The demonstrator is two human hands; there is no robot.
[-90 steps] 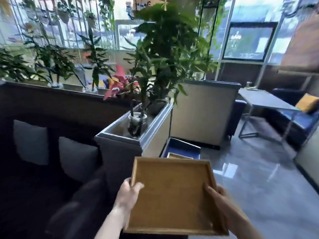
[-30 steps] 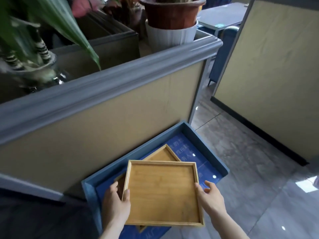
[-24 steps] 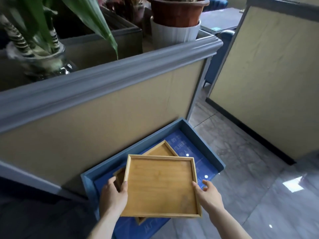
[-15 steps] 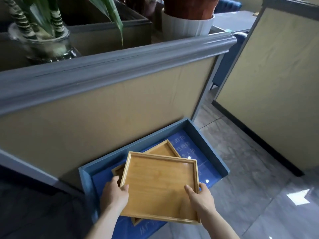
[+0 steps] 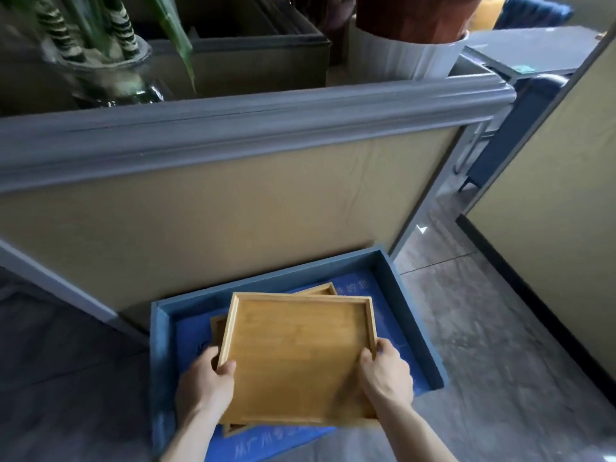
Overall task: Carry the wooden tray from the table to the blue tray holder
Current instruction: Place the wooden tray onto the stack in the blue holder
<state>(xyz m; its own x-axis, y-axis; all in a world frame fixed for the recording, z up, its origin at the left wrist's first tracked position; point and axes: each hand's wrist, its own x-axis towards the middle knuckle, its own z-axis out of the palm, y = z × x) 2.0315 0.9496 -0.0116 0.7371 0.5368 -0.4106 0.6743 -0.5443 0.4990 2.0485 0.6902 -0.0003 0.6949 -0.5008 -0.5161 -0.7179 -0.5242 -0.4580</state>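
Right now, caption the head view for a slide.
Both hands, left hand and right hand, hold wooden tray over blue tray holder.

Two wooden trays: the held tray (image 5: 296, 358) at lower centre, and a second tray (image 5: 218, 325) beneath it. One blue tray holder (image 5: 413, 328). Two hands: left hand (image 5: 206, 385), right hand (image 5: 386, 375). One white pot (image 5: 400, 58), upper right. One glass vase (image 5: 110, 78), upper left.

lower tray (image 5: 320, 289): mostly hidden under the wooden tray (image 5: 296, 358)
holder (image 5: 413, 315) print: unreadable
plant (image 5: 100, 25): cut off above
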